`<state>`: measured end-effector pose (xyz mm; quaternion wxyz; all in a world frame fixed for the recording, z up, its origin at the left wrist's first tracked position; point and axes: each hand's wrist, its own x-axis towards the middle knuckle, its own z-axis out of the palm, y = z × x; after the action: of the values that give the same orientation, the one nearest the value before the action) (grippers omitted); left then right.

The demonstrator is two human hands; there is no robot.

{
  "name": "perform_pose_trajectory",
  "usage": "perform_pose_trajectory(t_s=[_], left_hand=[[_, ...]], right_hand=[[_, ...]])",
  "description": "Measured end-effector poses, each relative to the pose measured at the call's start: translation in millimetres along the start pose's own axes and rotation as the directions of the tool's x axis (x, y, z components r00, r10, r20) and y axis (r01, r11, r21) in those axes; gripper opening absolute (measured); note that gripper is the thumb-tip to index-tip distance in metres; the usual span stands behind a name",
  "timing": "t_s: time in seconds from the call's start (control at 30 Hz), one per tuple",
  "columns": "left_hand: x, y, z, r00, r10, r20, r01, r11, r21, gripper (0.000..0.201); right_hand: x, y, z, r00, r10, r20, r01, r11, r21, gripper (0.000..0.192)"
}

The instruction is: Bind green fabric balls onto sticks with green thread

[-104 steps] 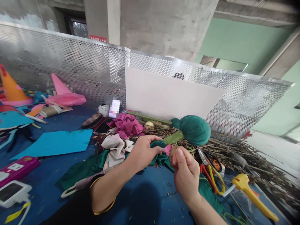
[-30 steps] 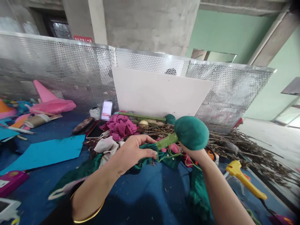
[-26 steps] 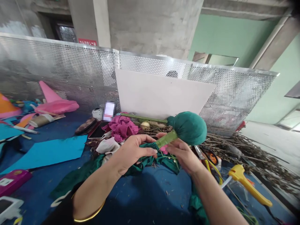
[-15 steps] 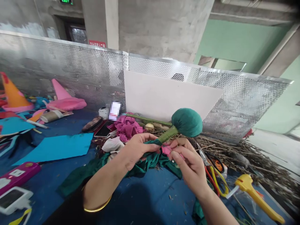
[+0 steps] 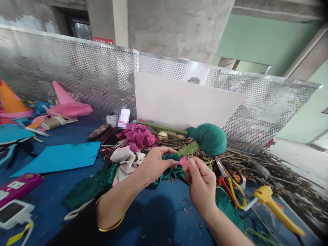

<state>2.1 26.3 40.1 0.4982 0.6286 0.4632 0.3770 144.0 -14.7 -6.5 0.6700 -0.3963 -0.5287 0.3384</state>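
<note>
A dark green cloth-covered ball (image 5: 211, 139) sits on a stem (image 5: 188, 149) wrapped in olive green, lying at a slant. My left hand (image 5: 160, 164) is closed round the lower end of the stem and the green cloth (image 5: 169, 172) gathered there. My right hand (image 5: 201, 179) is pinched close to the stem's underside, on a thin light green thread (image 5: 190, 155) that shows at the fingertips. Between the two hands a bit of pink cloth (image 5: 182, 161) pokes out. Part of the thread is hidden by my fingers.
Scissors (image 5: 222, 167), pliers with red and yellow handles (image 5: 237, 191) and a yellow glue gun (image 5: 276, 208) lie to the right. Dry stalks (image 5: 279, 167) spread behind them. Magenta cloth (image 5: 139, 136), a blue sheet (image 5: 61, 157) and a purple power strip (image 5: 20, 188) lie leftward.
The ball and stem have shifted slightly right and down. My right hand has drawn its fingers into a tighter pinch and turned more upright; my left keeps its hold.
</note>
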Motion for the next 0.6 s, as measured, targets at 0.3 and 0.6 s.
perform_pose_trajectory(t_s=[0.3,0.6], left_hand=[[2,-6,2.6,0.995,0.066,-0.077,-0.047,0.974,0.221,0.029],[2,-15,6.7,0.992,0.125,0.007,-0.109,0.831,0.545,0.024]], right_hand=[[-3,-2,4,0.998,-0.06,0.013,0.061,0.989,-0.137,0.036],[20,-25,-16,0.934,-0.153,0.324,0.225,0.955,-0.195,0.029]])
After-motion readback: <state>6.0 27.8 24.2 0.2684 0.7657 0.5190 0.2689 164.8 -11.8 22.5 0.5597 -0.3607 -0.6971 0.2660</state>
